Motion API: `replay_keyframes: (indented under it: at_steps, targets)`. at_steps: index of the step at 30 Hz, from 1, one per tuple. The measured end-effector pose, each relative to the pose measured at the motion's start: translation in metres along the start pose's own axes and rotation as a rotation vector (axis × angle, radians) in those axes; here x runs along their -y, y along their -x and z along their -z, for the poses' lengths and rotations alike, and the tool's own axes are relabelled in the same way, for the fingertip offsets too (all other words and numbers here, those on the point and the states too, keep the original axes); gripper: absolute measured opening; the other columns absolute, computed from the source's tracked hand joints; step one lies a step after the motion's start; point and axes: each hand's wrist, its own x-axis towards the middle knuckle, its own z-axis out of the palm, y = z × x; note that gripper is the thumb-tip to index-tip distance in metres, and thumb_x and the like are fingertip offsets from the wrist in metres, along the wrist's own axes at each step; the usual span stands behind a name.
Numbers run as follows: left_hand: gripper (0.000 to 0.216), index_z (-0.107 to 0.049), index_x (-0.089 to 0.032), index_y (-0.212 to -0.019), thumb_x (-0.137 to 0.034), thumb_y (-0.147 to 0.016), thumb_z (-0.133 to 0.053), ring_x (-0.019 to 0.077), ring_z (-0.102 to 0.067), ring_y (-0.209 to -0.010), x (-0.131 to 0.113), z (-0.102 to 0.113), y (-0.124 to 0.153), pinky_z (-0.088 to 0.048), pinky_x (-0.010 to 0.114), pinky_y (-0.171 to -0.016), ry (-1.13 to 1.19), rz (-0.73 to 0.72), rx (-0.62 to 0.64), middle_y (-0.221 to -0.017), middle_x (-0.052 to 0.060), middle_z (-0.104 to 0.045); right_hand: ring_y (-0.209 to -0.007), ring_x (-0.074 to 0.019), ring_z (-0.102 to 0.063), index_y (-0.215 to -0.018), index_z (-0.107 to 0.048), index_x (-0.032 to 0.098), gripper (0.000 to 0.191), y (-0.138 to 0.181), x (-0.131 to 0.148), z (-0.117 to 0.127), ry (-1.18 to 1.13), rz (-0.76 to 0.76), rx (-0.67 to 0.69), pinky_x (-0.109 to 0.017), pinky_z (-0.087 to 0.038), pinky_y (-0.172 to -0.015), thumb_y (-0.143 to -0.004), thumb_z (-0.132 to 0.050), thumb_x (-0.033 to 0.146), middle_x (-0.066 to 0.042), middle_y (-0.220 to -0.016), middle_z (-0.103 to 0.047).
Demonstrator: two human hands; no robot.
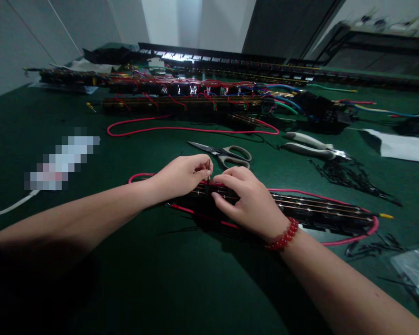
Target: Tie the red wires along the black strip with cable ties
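Worktop (174, 288): green, with wired assemblies (181, 104) toward its far edge.
Black strip (321, 209): under both hands, well in from the far edge, extending rightward.
Left hand (183, 176): thumb and fingertip pinched on a thin dark strand (209, 167), upright — probably to keep it taut.
Right hand (251, 197): half curled over the strip, thumb and fingers apart, seemingly steadying it — whether it grips cannot be told.
Scissors (218, 151): just beyond the hands, presumably for easy reach.

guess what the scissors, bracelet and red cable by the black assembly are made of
Scissors: blades probably metal, grey with a dull sheen; smooth grey handles probably plastic.
Bracelet: shiny red beads with small highlights; glass, stone or plastic, can't tell.
Red cable: even colour and smooth, bending surface suggest a plastic or rubber jacket; core hidden.
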Motion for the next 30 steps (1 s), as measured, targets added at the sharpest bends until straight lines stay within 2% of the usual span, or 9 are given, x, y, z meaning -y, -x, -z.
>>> replay_keyframes:
  at_steps: [10,13,17,22,30]
  targets:
    - [0.010,-0.060,-0.019,-0.087,-0.019,-0.086,-0.050,0.0127,-0.059,-0.077,-0.0019,0.0004,0.0003,-0.044,0.026,-0.073,0.047,-0.030,0.017,-0.083,-0.002,-0.065,-0.096,-0.0258,-0.057,-0.100,-0.066,0.018,0.019,-0.0003,0.0028,-0.0001,0.027,-0.006,0.008,-0.042,-0.048,-0.085,-0.085,-0.057,0.023,-0.011,-0.101,-0.065]
    - [0.010,-0.059,-0.020,-0.092,-0.021,-0.085,-0.052,0.0129,-0.059,-0.074,-0.0003,-0.0008,-0.0001,-0.044,0.026,-0.069,0.061,-0.005,0.010,-0.080,-0.002,-0.064,-0.095,-0.0257,-0.057,-0.099,-0.066,0.017,0.018,0.0002,0.0023,-0.0005,0.035,0.007,0.000,-0.041,-0.048,-0.084,-0.085,-0.057,0.024,-0.011,-0.100,-0.065]
    - [0.019,-0.057,-0.022,-0.103,-0.023,-0.085,-0.054,0.0136,-0.061,-0.070,0.0011,-0.0021,-0.0001,-0.045,0.027,-0.067,0.089,0.055,0.016,-0.075,-0.004,-0.066,-0.094,-0.0256,-0.056,-0.098,-0.065,0.018,0.016,0.0006,0.0016,-0.0009,0.039,0.012,0.000,-0.041,-0.048,-0.084,-0.085,-0.058,0.025,-0.010,-0.099,-0.065]
    - [0.028,-0.057,-0.023,-0.113,-0.024,-0.085,-0.055,0.0144,-0.063,-0.072,-0.0001,-0.0018,0.0006,-0.046,0.028,-0.070,0.090,0.081,0.025,-0.080,-0.003,-0.071,-0.095,-0.0259,-0.056,-0.097,-0.064,0.019,0.014,0.0007,0.0018,-0.0009,0.037,0.006,-0.004,-0.041,-0.048,-0.084,-0.086,-0.058,0.025,-0.010,-0.100,-0.066]
    - [0.047,-0.047,-0.024,-0.131,-0.024,-0.085,-0.057,0.0136,-0.064,-0.071,0.0016,-0.0011,0.0021,-0.046,0.027,-0.069,0.064,0.033,0.012,-0.083,-0.003,-0.072,-0.094,-0.0254,-0.055,-0.099,-0.064,0.018,0.017,0.0006,0.0019,-0.0007,0.039,0.009,0.002,-0.041,-0.048,-0.083,-0.086,-0.058,0.025,-0.010,-0.100,-0.065]
